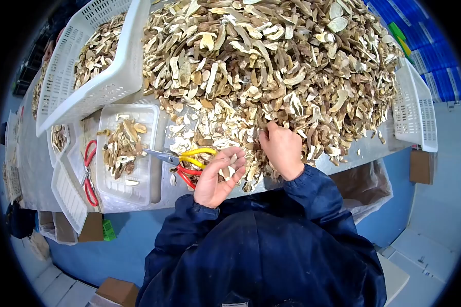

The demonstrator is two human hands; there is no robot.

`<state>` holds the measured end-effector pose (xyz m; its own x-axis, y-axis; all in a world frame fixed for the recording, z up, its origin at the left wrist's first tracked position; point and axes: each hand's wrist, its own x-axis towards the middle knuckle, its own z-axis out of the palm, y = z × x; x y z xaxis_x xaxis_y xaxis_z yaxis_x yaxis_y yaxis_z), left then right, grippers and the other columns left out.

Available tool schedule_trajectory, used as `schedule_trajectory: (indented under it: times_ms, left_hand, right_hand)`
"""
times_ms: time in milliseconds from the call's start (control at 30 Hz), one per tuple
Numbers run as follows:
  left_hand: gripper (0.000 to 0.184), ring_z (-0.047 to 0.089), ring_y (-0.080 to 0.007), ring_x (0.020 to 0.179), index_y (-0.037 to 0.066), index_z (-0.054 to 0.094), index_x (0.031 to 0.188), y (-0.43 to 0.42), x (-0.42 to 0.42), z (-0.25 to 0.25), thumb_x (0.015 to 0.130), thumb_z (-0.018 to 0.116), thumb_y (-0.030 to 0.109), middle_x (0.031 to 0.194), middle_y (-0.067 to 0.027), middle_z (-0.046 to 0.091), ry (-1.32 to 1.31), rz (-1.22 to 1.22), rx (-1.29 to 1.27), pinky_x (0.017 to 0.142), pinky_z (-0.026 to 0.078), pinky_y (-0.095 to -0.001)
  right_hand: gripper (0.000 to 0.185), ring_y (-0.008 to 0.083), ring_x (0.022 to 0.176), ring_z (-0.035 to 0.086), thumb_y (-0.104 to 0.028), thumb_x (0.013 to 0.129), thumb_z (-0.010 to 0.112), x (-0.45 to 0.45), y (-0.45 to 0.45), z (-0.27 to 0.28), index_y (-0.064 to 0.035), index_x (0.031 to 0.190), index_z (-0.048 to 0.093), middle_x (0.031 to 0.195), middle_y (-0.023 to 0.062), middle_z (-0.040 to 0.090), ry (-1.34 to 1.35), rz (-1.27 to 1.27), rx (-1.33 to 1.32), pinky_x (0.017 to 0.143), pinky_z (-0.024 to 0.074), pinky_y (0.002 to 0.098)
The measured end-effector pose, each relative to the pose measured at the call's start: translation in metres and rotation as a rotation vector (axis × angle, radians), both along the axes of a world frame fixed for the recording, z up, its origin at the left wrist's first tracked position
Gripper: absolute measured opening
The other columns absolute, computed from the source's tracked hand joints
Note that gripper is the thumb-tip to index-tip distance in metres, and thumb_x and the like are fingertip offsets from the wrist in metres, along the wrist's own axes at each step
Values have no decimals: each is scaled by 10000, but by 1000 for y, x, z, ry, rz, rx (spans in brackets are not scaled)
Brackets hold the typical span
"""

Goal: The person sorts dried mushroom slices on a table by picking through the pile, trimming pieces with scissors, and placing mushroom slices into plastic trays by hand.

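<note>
On the bench (36, 179), a broad heap of mushroom-like slices (271, 61). At left, a white basket (100, 94), partly filled; nearer the body, a clear tray (112, 188) with a small lot. Shears (171, 159) beside the left hand (215, 180); cannot tell if held. Right hand (283, 150) at the heap's near edge, grip bent, fingertips hidden; cannot tell if closed. Left grip curled round pale pieces (231, 170). Step, as judged: picking through the heap. Next: calls for a light pinch.
</note>
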<state>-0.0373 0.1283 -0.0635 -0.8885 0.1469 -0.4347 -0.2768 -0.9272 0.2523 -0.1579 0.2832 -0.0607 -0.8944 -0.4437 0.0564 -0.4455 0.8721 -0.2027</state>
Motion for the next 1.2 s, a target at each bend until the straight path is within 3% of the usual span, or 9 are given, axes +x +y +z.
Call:
schedule_trajectory:
  times_ms: [133,367,533,633,733,833,933,1033,1200]
  left_hand:
    - [471,428,-210,1259,46,330,1413,10,-4,-1,973,434,179,1340,-116,460,9,9,-4,1055,378,-356]
    - [423,487,-191,1189,66,360,1383,13,-6,-4,999,397,239,1331,-76,467,91,13,-58,1011,411,-348]
    - [282,542,-78,849,33,519,1217,3,0,5,966,479,153,1021,-20,596,109,-309,-351,696,436,-220]
    - [226,534,-66,800,27,568,1121,-9,1,5,958,503,169,967,-9,616,251,-634,-514,655,431,-213]
    - [226,514,-46,730,29,601,1041,-13,2,10,951,525,222,932,4,633,239,-709,-509,587,399,-195]
    - [230,504,-32,692,30,623,1010,-17,1,14,942,541,234,871,29,626,224,-791,-579,568,385,-187]
    - [243,498,-29,668,31,641,1005,-16,0,17,936,555,247,825,43,609,236,-828,-605,565,376,-191]
    - [222,493,-32,651,7,649,1004,-18,-2,21,937,555,197,816,5,622,248,-889,-542,550,356,-182]
    - [269,525,-74,622,-17,604,1111,-30,0,18,912,562,158,828,-75,641,444,-888,-422,541,408,-198]
  right_hand:
    - [176,286,499,618,-197,820,609,14,1,16,-65,712,567,568,132,605,28,27,-156,456,477,398]
    - [199,226,536,625,-241,811,680,51,-5,53,-55,844,621,651,68,630,-212,211,-473,471,472,317]
    - [176,250,617,632,-180,810,671,29,4,57,-29,899,660,775,120,644,-365,164,-571,550,486,333]
    - [150,265,656,629,-149,819,648,26,9,53,-22,897,659,788,120,629,-527,336,-597,589,490,340]
    - [95,213,737,606,-84,818,643,27,10,54,-18,884,665,781,77,623,-716,446,-570,636,476,309]
    - [93,266,666,612,-112,814,623,27,15,51,-20,829,631,745,106,595,-718,479,-600,600,482,334]
    - [79,243,662,612,-100,796,623,30,18,53,-23,795,610,722,100,596,-778,435,-483,586,473,310]
    - [74,115,571,544,-87,802,631,36,20,44,-21,817,601,705,64,581,-935,390,-542,530,420,250]
    - [102,26,496,386,-95,906,576,35,26,34,-6,947,606,694,-49,537,-1522,167,-953,451,296,194]
